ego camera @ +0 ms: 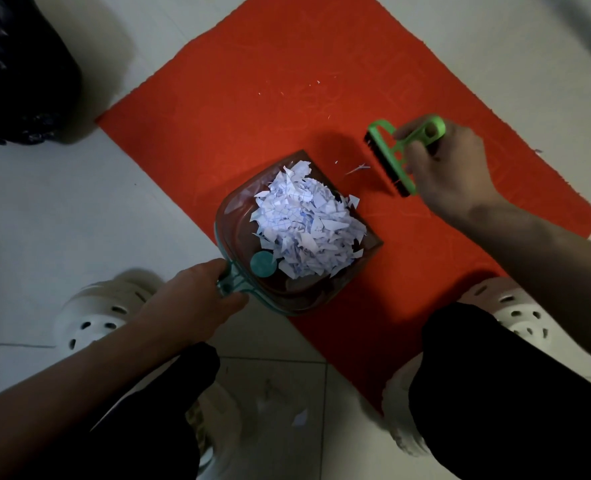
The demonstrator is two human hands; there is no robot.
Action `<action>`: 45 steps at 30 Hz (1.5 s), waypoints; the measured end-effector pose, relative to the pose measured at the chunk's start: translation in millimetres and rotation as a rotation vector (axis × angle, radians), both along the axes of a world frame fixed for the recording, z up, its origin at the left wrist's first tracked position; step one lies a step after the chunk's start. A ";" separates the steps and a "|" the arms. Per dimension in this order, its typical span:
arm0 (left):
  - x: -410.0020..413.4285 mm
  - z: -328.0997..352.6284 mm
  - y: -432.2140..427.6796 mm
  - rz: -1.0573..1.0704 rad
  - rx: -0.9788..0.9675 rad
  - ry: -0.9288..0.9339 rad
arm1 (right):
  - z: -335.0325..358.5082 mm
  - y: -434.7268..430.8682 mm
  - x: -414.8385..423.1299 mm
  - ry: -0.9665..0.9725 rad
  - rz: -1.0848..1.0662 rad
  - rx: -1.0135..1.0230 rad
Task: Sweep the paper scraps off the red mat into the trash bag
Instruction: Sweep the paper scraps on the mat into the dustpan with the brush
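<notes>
Pale floor tiles point(62, 202) all round, head view only. Red mat point(287, 81) lies cornerwise on them. Your left hand point(190, 299) grips the teal handle of the clear dustpan point(301, 289). The pan sits over the mat's near-left edge, its long axis running from the handle out toward mat centre; can't tell if it's resting or lifted. Paper scraps point(304, 223) are heaped high inside. Your right hand point(453, 168) is wrapped round the green brush point(391, 154) on the mat's right half, bristles down, near the pan mouth. A few stray slivers point(356, 168) lie between them, with tiny specks farther up the mat. Black trash bag point(17, 71) stands off the mat beyond its left corner, well apart from the pan, and your left hand is the nearer one. Only tile shows between. Keep the pan level when you carry it, since the heap looks likely to spill.
</notes>
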State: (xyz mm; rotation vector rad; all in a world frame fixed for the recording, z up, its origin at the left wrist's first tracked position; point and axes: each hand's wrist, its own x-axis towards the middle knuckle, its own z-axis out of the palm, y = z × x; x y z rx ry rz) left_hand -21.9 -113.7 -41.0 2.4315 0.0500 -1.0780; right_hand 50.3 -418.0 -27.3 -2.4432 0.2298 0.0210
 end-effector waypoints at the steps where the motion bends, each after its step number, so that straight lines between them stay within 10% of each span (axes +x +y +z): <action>1: -0.1 0.1 0.1 0.005 -0.002 0.000 | -3.2 -4.0 5.3 -0.008 -0.022 -0.028; 15: -0.7 -0.6 -0.5 -0.008 0.020 -0.003 | -5.1 21.6 -3.1 0.141 0.289 0.030; 23: -0.6 -0.4 -0.5 -0.023 0.017 -0.005 | -6.0 -4.9 1.9 0.068 0.007 -0.032; 45: -0.5 -4.7 1.5 -0.018 0.010 -0.001 | -19.5 32.3 -14.2 0.126 0.156 -0.009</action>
